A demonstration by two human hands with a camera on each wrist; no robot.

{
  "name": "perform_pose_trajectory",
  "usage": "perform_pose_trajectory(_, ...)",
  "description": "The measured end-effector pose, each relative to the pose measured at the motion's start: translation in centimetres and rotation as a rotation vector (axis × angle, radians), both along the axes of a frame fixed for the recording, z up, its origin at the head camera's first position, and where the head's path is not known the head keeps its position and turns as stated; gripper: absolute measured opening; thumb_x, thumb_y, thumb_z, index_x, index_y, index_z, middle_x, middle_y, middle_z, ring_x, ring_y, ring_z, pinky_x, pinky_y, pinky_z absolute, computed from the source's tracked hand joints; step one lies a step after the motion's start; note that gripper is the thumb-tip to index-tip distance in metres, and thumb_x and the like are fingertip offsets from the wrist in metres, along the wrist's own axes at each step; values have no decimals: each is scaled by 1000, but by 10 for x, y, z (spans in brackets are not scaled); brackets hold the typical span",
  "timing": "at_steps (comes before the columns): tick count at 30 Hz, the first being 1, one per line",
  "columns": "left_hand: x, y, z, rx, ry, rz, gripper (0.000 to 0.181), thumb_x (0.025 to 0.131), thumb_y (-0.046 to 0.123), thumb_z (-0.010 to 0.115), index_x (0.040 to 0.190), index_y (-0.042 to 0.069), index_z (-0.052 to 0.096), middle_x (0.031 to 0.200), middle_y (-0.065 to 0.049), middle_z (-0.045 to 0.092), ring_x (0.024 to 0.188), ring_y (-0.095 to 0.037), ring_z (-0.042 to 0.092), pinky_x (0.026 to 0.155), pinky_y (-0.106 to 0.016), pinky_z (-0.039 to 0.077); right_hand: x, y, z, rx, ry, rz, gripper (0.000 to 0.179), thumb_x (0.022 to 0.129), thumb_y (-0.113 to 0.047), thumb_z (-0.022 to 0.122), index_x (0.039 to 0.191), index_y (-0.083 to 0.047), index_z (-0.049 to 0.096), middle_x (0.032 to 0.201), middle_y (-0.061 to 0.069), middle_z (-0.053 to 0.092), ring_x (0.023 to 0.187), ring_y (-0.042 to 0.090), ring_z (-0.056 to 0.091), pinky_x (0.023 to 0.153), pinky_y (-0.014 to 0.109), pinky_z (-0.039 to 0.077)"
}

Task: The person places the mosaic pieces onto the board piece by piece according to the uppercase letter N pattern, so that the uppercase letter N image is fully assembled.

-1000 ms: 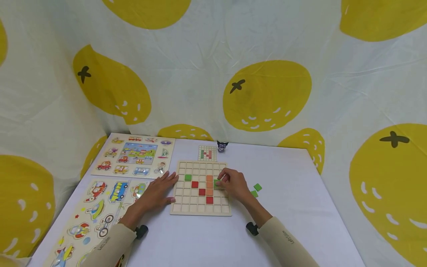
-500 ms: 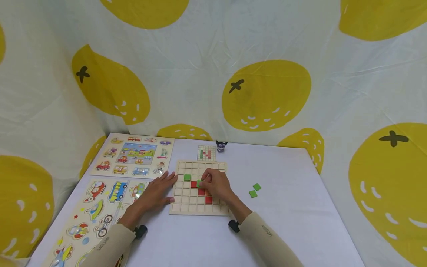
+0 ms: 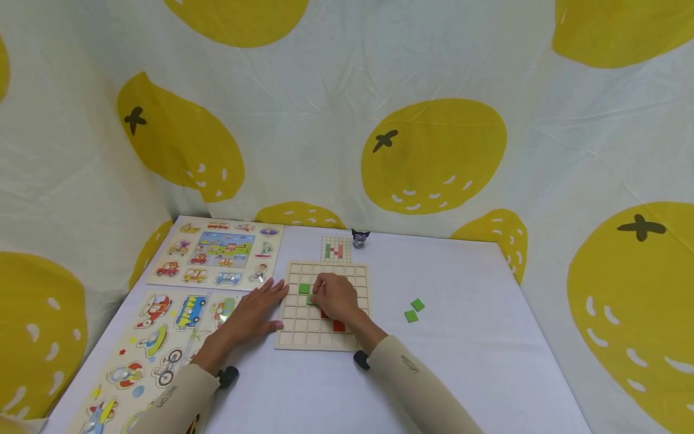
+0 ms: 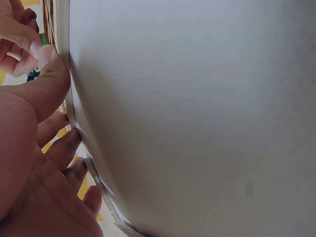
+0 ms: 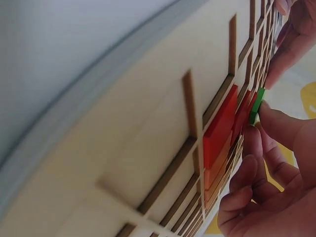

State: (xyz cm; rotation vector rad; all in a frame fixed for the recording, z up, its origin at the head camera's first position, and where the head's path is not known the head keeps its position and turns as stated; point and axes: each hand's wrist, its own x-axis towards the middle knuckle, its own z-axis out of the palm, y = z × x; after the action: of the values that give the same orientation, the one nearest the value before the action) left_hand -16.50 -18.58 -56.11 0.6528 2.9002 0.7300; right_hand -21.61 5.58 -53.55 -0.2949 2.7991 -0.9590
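My right hand [image 3: 337,299] is over the wooden grid board [image 3: 303,342], pinching a small green square tile [image 5: 256,105] between thumb and fingers. That tile is low over the cells, at the place where a red tile lay visible before. One green tile [image 3: 305,289] lies in a cell up and left of it. A red tile [image 3: 338,326] sits lower right, and orange tiles [image 5: 216,168] beyond it show in the right wrist view, though the hand covers them in the head view. With fingers spread, my left hand [image 3: 255,310] rests at the board's left edge.
Two loose green tiles [image 3: 414,310] lie on the white table right of the board. Behind it are a small pattern card [image 3: 336,249] and a dark figurine [image 3: 359,238]. Picture puzzle boards [image 3: 162,276] cover the left side.
My right hand has moved left across the board with the green tile, from beside the orange column to near the other green tile. The left hand has stayed in place.
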Motion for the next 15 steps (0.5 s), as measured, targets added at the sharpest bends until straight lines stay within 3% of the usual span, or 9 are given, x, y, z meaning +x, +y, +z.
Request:
perform_pose_trajectory(7, 1, 1, 2, 2, -6, 3, 88, 91, 29, 84, 165, 10, 40, 173, -12, 34, 164, -43, 21, 128, -70, 23, -3, -15, -2, 43, -14, -19, 25, 86, -29, 89, 83, -23, 65, 72, -5, 63, 67, 15, 57, 56, 30, 40)
perform_pose_trajectory(15, 1, -1, 0, 3, 11, -5, 87, 91, 27, 85, 163, 8, 41, 172, -14, 36, 163, -45, 24, 126, -72, 26, 0, -23, 0, 27, -9, 18, 22, 87, -24, 88, 81, -23, 67, 71, -5, 61, 66, 14, 55, 56, 30, 40)
